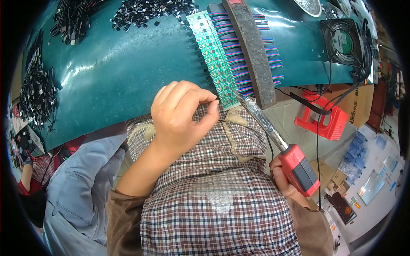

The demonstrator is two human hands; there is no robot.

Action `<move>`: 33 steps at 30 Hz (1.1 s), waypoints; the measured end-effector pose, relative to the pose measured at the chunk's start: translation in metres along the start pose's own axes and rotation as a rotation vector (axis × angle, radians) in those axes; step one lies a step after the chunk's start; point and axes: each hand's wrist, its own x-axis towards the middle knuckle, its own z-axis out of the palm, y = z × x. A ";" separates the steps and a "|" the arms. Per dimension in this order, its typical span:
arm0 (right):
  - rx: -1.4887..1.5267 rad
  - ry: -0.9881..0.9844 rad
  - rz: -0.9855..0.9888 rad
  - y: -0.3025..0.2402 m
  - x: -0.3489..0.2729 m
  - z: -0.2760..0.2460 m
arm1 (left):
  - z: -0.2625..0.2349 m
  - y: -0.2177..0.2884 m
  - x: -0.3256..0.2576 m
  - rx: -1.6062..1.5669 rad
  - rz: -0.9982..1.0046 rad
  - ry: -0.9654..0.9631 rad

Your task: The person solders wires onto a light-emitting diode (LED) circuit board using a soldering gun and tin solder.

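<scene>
A long green circuit board strip (pixel 212 55) lies on the teal table (pixel 119 72), with several coloured wires (pixel 239 55) running from it under a dark grey bar (pixel 252 51). My left hand (pixel 181 115) hovers at the strip's near end, thumb and fingertips pinched together; whether something thin is held there is too small to tell. My right hand (pixel 284 177) grips a red-handled soldering iron (pixel 299 168). Its foil-wrapped shaft (pixel 260 117) points up-left, and the tip (pixel 236 94) touches the strip's near end.
Piles of small black parts (pixel 149 10) and black cable bundles (pixel 38 89) lie at the table's far and left sides. A black fan (pixel 344 40) stands at right. A red plastic stool (pixel 326 119) and cartons sit on the floor. A person in denim (pixel 81 187) sits at left.
</scene>
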 end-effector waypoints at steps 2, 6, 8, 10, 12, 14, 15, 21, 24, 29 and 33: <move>-0.045 -0.004 0.026 -0.002 -0.001 -0.001 | 0.001 0.000 -0.001 -0.003 -0.006 0.000; -0.075 0.003 0.063 0.000 -0.004 -0.003 | 0.001 0.000 -0.003 -0.019 -0.026 0.000; -0.121 0.025 0.034 0.003 -0.007 -0.006 | -0.001 0.001 -0.001 -0.048 -0.044 0.003; -0.139 0.050 0.046 0.000 -0.004 -0.007 | -0.005 0.002 0.000 0.041 0.033 -0.062; -0.146 0.071 0.053 0.006 -0.003 -0.006 | -0.005 0.003 0.000 0.087 0.073 -0.073; 0.052 0.077 0.005 0.011 -0.005 -0.004 | -0.003 0.000 0.001 0.106 0.113 -0.083; 0.059 0.115 0.003 0.009 -0.003 -0.003 | -0.003 -0.002 0.002 0.131 0.154 -0.088; 0.258 0.160 0.080 0.000 0.003 0.002 | -0.013 -0.005 0.014 0.201 0.305 -0.154; 0.226 0.220 0.049 0.003 0.002 0.006 | -0.015 -0.010 0.015 0.206 0.305 -0.171; 0.272 0.209 0.102 -0.004 0.007 0.006 | -0.019 -0.019 0.014 0.199 0.331 -0.143; 0.273 0.182 0.077 0.002 0.009 0.005 | -0.020 -0.016 0.015 0.192 0.354 -0.198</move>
